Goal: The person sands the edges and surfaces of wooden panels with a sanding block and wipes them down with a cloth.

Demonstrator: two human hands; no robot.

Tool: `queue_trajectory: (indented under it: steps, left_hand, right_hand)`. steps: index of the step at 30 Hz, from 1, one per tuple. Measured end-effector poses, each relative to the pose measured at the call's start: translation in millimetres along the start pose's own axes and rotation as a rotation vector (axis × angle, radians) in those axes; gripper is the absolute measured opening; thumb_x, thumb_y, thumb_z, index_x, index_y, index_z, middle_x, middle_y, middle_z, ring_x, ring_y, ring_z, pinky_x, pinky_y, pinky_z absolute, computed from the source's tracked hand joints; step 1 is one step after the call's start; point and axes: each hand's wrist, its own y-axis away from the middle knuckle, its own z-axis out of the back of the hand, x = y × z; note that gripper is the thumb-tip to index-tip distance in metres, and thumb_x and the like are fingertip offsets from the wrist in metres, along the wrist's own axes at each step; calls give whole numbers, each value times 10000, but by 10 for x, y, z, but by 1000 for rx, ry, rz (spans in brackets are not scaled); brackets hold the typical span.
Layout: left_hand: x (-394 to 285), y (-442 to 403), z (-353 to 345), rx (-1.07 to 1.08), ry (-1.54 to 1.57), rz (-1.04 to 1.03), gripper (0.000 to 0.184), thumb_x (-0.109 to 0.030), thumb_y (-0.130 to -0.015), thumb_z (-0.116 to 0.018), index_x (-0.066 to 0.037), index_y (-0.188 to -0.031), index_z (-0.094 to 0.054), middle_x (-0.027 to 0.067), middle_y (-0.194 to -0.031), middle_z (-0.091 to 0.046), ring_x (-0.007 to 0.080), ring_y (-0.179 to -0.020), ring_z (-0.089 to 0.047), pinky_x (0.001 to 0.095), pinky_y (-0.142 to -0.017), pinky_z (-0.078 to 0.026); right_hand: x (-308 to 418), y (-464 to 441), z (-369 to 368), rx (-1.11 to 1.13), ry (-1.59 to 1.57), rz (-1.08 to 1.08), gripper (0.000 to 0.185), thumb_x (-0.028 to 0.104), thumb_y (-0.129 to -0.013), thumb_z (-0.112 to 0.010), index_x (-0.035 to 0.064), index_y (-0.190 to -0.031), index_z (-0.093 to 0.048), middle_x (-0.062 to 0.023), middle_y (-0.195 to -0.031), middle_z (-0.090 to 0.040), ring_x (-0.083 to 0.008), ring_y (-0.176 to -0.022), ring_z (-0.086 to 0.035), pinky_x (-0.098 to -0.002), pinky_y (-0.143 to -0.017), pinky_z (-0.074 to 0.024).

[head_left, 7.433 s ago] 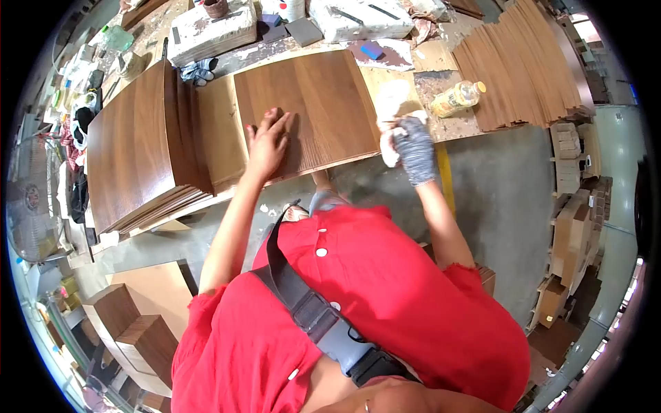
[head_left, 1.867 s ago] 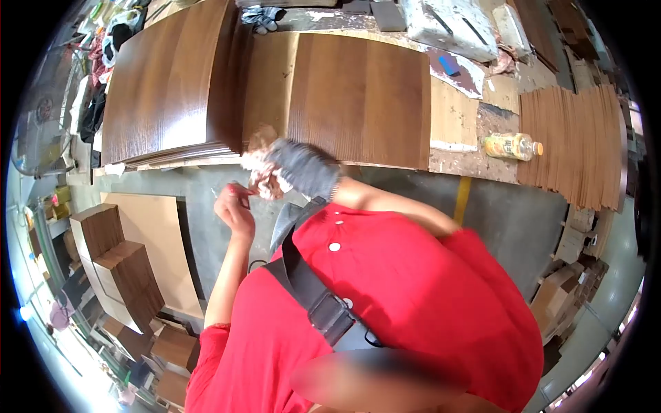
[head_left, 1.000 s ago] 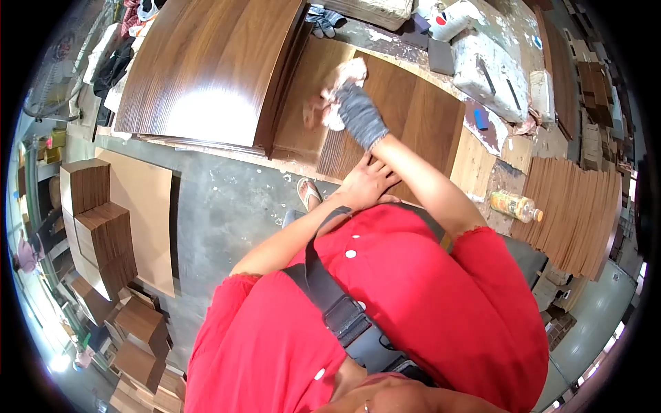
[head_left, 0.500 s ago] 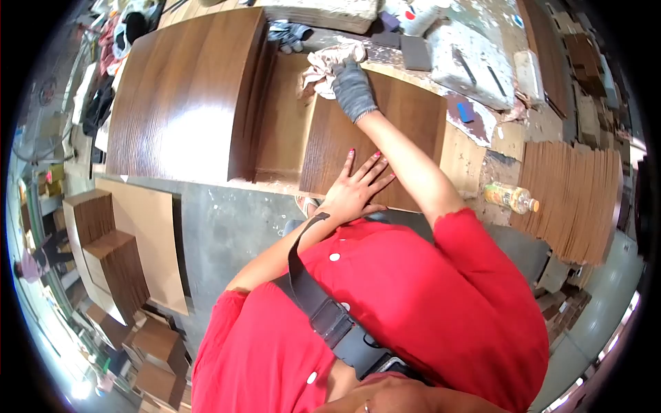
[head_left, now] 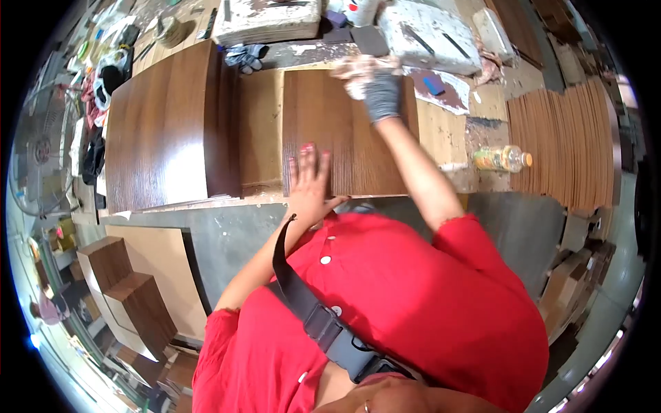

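Observation:
A dark brown wood-grain panel (head_left: 351, 162) lies flat on the workbench in front of me. My left hand (head_left: 310, 182), bare, rests on its near left part with the fingers spread. My right hand (head_left: 381, 93), in a grey glove, is closed on a crumpled pale cloth (head_left: 354, 72) at the panel's far edge. The cloth hides part of that edge, and the gloved fingers are partly smeared by motion. Left of the panel, past a strip of lighter board (head_left: 260, 131), stands a stack of glossy brown panels (head_left: 158, 131).
A plastic bottle (head_left: 499, 159) lies on its side at the bench's right, beside a long row of thin brown boards (head_left: 561, 148). A blue block (head_left: 434, 85), a grey block (head_left: 370, 40) and paint-spotted white slabs (head_left: 427, 38) are behind. Cartons (head_left: 141, 303) stand at the lower left.
Since half a second ago, my right hand and the cloth have moved right along the panel's far edge. My left hand still lies on the panel, nearer its left side. The camera view has shifted.

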Motion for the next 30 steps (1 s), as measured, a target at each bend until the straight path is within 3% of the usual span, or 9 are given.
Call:
queue_trajectory:
  steps: [2,8,10,14,19,23,24,28,30]
  left_hand:
    - [115,154,16,39,-99,124,1169,-616,-780,-709,38,-1552,-124,292,-1617,-46,412,-1516,-54,553,-1214,-84]
    - [452,464,-91,-63,-16,227,1200,-653,-788,-689,115,-1514,-121,367,-1568,-119,480,-1485,-99,556,-1203,-122]
    - [496,499,-116,-137,-110,202,1195,-651,-783,-694,117,-1510,-137,367,-1568,-118,481,-1484,-100,557,-1204,-119]
    - [479,473,-41,-117,-153,177,1204,-658,-769,-696,118,-1509,-147,352,-1575,-132,463,-1491,-100,556,-1206,-106]
    - [441,432,28,-110,-104,148,1197,-650,-774,-691,45,-1551,-102,339,-1584,-118,455,-1500,-63,560,-1209,-93]
    - [599,425,-75,-73,-229,63,1222,-665,-768,-687,15,-1565,-57,343,-1587,-93,458,-1500,-48,552,-1212,-90]
    - [600,443,-72,-77,-162,73,1235,-674,-775,-678,31,-1559,-35,346,-1585,-93,456,-1501,-46,543,-1214,-90]
    - [529,497,-88,-81,-197,231,1255,-744,-753,-647,94,-1527,-125,368,-1575,-91,461,-1500,-33,536,-1216,-86]
    - [581,518,-148,-172,-166,164,1231,-746,-738,-657,100,-1509,-204,368,-1577,-75,461,-1501,-11,531,-1220,-57]
  right_hand:
    - [794,443,277,34,309,207,435,148,-951,-472,-5,-1356,-513,-155,-1034,-643,-286,-863,-625,-395,-790,-516]
    - [1064,1707,1043,71,-131,388,518,277,-839,-640,76,-1309,-557,-182,-1072,-612,-296,-993,-602,-425,-839,-487]
    - [739,1443,1516,697,-1,-100,463,272,-836,-640,79,-1255,-597,-199,-1121,-580,-327,-1021,-585,-451,-857,-479]
    - [-494,1507,1294,51,129,-205,385,320,-868,-600,121,-1189,-673,-176,-1154,-594,-328,-1048,-573,-471,-922,-466]
    - [572,1996,1144,200,366,-72,396,306,-907,-536,134,-1259,-595,-133,-1131,-602,-297,-958,-603,-445,-764,-496]
    - [904,2585,1514,-199,347,122,450,281,-906,-541,156,-1338,-570,-97,-1174,-551,-297,-1048,-561,-437,-905,-457]
    - [737,2611,1768,78,-212,22,454,285,-908,-548,143,-1340,-567,-92,-1155,-555,-297,-1045,-558,-421,-944,-442]
    - [-586,3061,1670,222,-21,-467,363,212,-967,-513,13,-1261,-588,-198,-1201,-587,-340,-1118,-536,-444,-1038,-392]
    - [-602,3047,1945,-215,-91,-424,305,119,-955,-538,31,-1242,-590,-179,-1120,-613,-298,-1036,-591,-400,-943,-468]
